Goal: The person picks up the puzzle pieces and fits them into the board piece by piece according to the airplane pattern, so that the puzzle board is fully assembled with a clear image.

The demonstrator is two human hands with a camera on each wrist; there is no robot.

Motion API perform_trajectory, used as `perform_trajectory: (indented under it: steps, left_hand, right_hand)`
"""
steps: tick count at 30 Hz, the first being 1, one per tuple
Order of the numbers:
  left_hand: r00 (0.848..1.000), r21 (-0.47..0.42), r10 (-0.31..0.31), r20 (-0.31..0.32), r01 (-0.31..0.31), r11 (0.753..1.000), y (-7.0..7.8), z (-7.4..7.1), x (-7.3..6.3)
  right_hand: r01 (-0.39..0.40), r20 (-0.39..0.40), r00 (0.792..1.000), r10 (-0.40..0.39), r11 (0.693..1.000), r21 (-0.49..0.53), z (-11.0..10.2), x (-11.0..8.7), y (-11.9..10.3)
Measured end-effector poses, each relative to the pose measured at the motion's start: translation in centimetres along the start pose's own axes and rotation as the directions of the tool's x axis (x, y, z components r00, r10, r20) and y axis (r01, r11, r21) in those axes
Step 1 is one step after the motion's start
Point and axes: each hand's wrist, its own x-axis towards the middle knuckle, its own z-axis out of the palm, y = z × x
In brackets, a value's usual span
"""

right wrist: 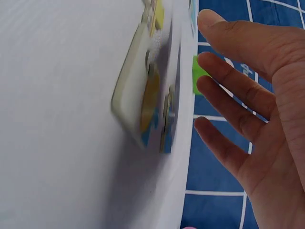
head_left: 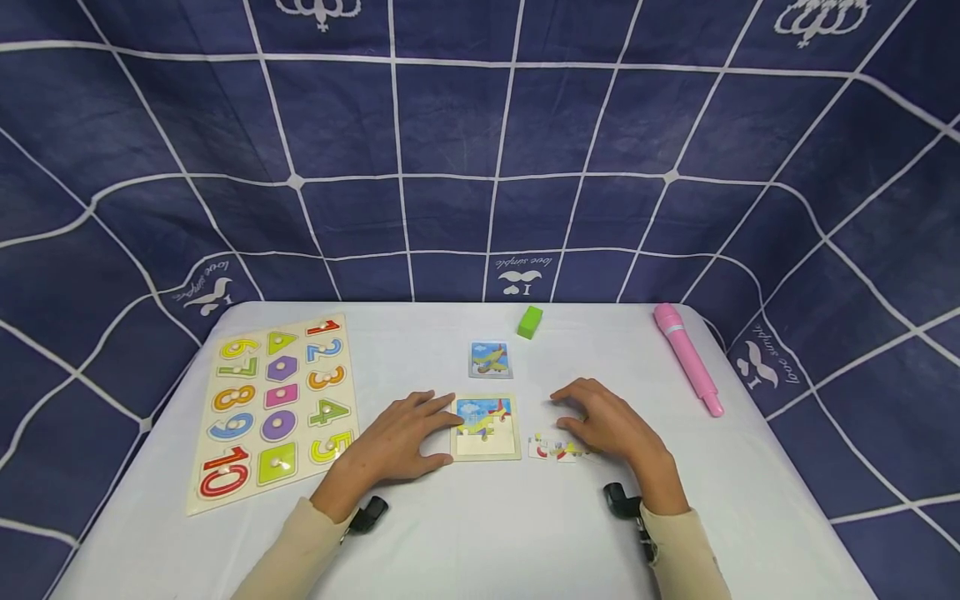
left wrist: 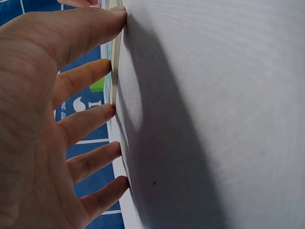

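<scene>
A square jigsaw puzzle board lies in the middle of the table, its upper part filled with an airplane picture and its lower part bare. My left hand rests at the board's left side; the thumb and nearer fingertips touch its edge, while the other fingertips rest on the cloth. Several loose jigsaw pieces lie right of the board, partly covered by my right hand. That hand hovers over them with fingers spread and relaxed, holding nothing; in the right wrist view the pieces look blurred.
Behind the board lies a small airplane picture card, with a green block further back. A number-and-shape board occupies the left side. On the right lies a pink microphone-shaped wand. A dark blue gridded curtain hangs behind the table.
</scene>
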Motion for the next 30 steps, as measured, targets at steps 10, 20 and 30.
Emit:
perform_trajectory:
  steps: [10, 20, 30]
  left_hand:
    - [1.0, -0.001, -0.01, 0.005, 0.01, 1.0, 0.0, 0.1, 0.0]
    - [1.0, 0.0, -0.011, 0.011, 0.011, 1.0, 0.0, 0.0, 0.1]
    - [1.0, -0.001, -0.012, 0.011, 0.012, 1.0, 0.1, 0.0, 0.0]
  right_hand:
    - [0.003, -0.046, 0.999, -0.003, 1.0, -0.006, -0.4, -1.2, 1.6]
    - [-0.025, -0.058, 0.998, 0.025, 1.0, 0.006, -0.8, -2.2, 2.7]
    - [-0.061, -0.054, 0.997, 0.062, 0.998, 0.011, -1.2, -3.0, 3.8]
